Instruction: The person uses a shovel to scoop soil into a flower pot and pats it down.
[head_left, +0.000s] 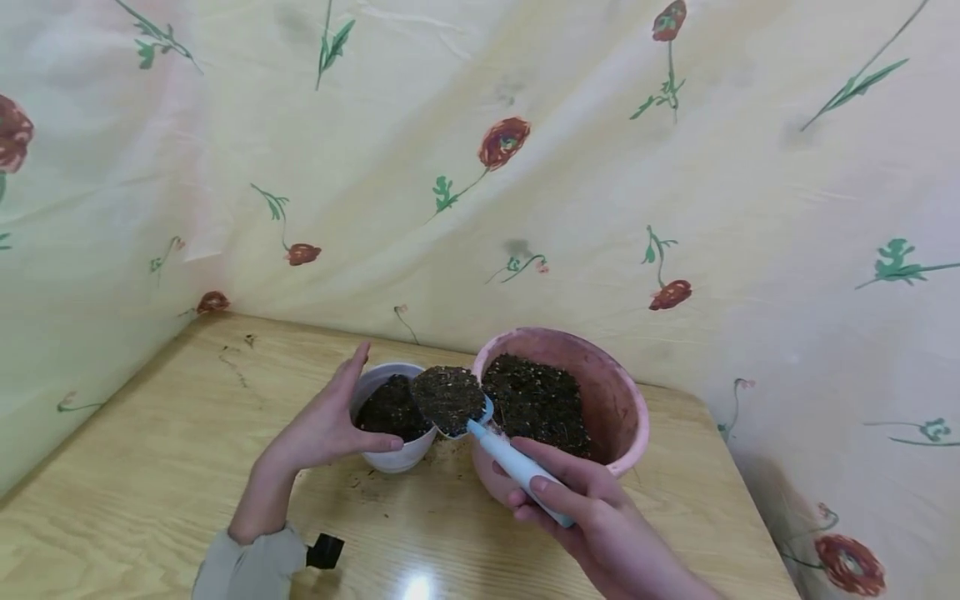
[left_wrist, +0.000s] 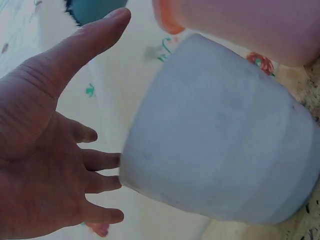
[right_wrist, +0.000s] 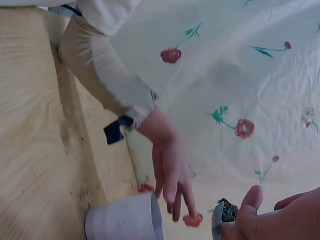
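Right hand (head_left: 588, 504): grips a light-blue trowel (head_left: 528, 473), heaped with dark soil (head_left: 448, 396) between the hands. Left hand (head_left: 326, 429): holds nothing, thumb and fingers spread beside a white pot (head_left: 405, 457) containing soil; contact unclear. Pink pot (head_left: 636, 417), part-filled with soil: just beyond the right hand. Wooden surface (head_left: 112, 500): beneath both hands. Floral sheet (head_left: 375, 150): farthest, behind all.

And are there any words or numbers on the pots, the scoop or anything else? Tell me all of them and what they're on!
There are none that I can read.
White pot: no writing on the side that shows.
Pink pot: none on the parts in view.
Scoop's blue handle: none to be seen; fingers cover some of it.
Hanging cloth: printed flowers and leaves, no letters.
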